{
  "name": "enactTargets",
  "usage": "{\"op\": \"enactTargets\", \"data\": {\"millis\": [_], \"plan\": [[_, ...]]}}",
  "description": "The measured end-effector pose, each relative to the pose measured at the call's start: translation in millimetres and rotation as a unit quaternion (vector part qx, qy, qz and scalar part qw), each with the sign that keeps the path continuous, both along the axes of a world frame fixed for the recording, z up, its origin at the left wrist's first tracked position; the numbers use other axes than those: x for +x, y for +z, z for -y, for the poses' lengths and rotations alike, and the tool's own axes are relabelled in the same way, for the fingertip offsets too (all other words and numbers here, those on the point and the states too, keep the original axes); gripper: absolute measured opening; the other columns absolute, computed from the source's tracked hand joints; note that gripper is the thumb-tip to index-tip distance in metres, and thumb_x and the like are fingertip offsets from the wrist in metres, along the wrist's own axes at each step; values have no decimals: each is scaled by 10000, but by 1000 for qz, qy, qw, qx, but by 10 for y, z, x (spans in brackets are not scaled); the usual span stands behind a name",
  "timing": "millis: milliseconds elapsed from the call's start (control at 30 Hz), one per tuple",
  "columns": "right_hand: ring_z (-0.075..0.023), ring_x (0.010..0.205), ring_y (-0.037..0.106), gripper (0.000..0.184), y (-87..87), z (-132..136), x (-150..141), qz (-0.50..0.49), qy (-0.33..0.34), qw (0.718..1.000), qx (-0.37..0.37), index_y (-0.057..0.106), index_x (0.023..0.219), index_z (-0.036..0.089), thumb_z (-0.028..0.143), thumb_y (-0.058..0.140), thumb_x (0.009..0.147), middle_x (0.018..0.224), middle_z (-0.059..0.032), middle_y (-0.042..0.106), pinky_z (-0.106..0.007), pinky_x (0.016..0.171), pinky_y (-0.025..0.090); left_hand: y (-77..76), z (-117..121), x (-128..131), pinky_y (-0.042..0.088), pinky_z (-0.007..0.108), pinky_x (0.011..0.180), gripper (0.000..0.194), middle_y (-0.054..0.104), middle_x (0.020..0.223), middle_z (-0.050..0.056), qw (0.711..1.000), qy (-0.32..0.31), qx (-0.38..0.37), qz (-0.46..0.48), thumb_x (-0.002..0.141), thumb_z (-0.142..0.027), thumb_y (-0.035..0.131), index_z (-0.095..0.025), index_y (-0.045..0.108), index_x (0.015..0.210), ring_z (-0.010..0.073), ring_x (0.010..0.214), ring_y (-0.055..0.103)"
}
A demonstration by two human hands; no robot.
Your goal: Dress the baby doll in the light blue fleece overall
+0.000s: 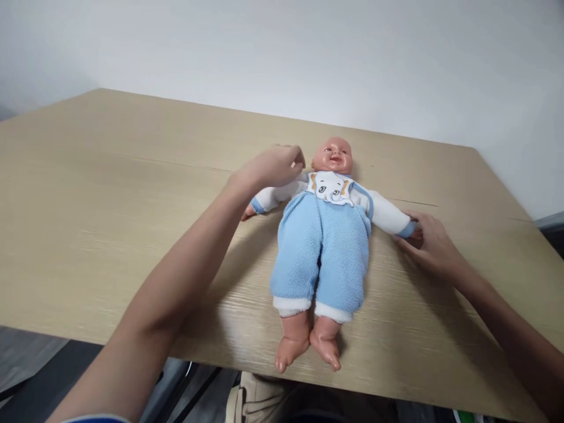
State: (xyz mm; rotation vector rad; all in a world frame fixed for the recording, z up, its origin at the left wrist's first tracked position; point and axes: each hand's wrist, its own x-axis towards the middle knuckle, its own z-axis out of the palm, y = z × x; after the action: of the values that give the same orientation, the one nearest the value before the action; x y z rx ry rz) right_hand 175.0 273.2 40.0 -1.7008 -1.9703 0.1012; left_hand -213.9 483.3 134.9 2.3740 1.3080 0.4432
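Observation:
A baby doll [324, 241] lies on its back on the wooden table [110, 194], head toward the wall, feet toward me. It wears a light blue fleece romper with white sleeves and an elephant bib. My left hand [273, 167] is closed in a pinch at the doll's shoulder, by its outstretched arm. My right hand [427, 244] grips the end of the doll's other sleeve at the wrist, fingers closed on the blue cuff.
A white wall stands behind the table. The table's near edge runs just below the doll's feet, with beige trousers [259, 402] and dark floor under it. The table's right edge lies past my right hand.

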Motion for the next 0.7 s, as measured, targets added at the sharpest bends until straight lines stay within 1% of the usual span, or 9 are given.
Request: {"op": "enactTargets", "data": {"millis": [33, 100, 167, 200, 300, 400, 567, 633, 700], "plan": [[-462, 1191, 741, 529, -12, 17, 21, -12, -3, 1000, -4, 693, 1387, 244, 588, 708, 986, 1313, -209, 791, -666, 1040, 595, 26, 81, 115, 471, 535, 1173, 224, 755, 1222, 198, 998, -4, 62, 20, 1039, -284, 591, -155, 739, 1148, 414, 1240, 667], [-453, 1186, 757, 482, -8, 23, 24, -34, -6, 999, -8, 716, 1327, 250, 585, 722, 980, 1292, -202, 808, -660, 1035, 607, 30, 253, 389, 455, 516, 1205, 249, 745, 1270, 210, 987, -69, 131, 67, 1073, -274, 559, -133, 708, 1213, 392, 1265, 657], [-431, 1145, 781, 478, 28, 13, -11, -68, -27, 997, 0, 726, 1288, 254, 590, 774, 952, 1269, -188, 824, -631, 1009, 630, -27, 406, 677, 444, 508, 1224, 255, 735, 1327, 224, 975, -157, 143, 59, 1087, -294, 576, -120, 696, 1229, 384, 1310, 641], [-415, 1099, 793, 495, 52, 6, -35, -91, -43, 995, 10, 728, 1275, 254, 597, 809, 927, 1242, -178, 833, -611, 982, 645, -72, 465, 807, 432, 528, 1234, 264, 732, 1346, 234, 972, -179, 146, 36, 1092, -315, 592, -118, 698, 1232, 396, 1339, 625], [-370, 991, 800, 550, 121, -31, -116, -169, -84, 981, 40, 737, 1245, 256, 606, 901, 854, 1162, -144, 841, -568, 939, 668, -232, 552, 1071, 420, 597, 1216, 279, 740, 1367, 248, 970, -175, 160, -45, 1105, -330, 606, -115, 707, 1250, 442, 1390, 585], [-342, 1046, 784, 564, 135, -154, -185, -264, -81, 959, 64, 741, 1229, 274, 572, 967, 806, 1165, -112, 810, -535, 990, 658, -366, 531, 1130, 459, 573, 1148, 243, 767, 1296, 224, 970, -166, 172, -35, 1122, -308, 578, -131, 697, 1238, 418, 1311, 629], [-254, 1073, 738, 573, 75, -618, -328, -462, -16, 881, 103, 660, 995, 286, 657, 1012, 737, 1037, -31, 707, -408, 1014, 639, -479, 468, 1057, 513, 429, 960, 249, 764, 1127, 143, 947, -224, 184, 138, 1189, -376, 513, -171, 638, 1254, 312, 1071, 708], [-240, 1091, 725, 589, 73, -816, -434, -490, 4, 865, 107, 648, 986, 290, 694, 1001, 743, 1042, -19, 696, -396, 1047, 624, -492, 475, 1039, 518, 400, 938, 275, 753, 1116, 129, 928, -252, 199, 189, 1209, -416, 497, -180, 634, 1245, 290, 1055, 711], [-241, 1105, 723, 598, 83, -973, -564, -493, 18, 863, 112, 673, 1032, 296, 707, 1000, 748, 1090, -22, 715, -397, 1052, 621, -493, 494, 1027, 526, 386, 953, 305, 745, 1134, 130, 910, -271, 225, 219, 1226, -440, 477, -186, 644, 1237, 278, 1073, 710]]}}
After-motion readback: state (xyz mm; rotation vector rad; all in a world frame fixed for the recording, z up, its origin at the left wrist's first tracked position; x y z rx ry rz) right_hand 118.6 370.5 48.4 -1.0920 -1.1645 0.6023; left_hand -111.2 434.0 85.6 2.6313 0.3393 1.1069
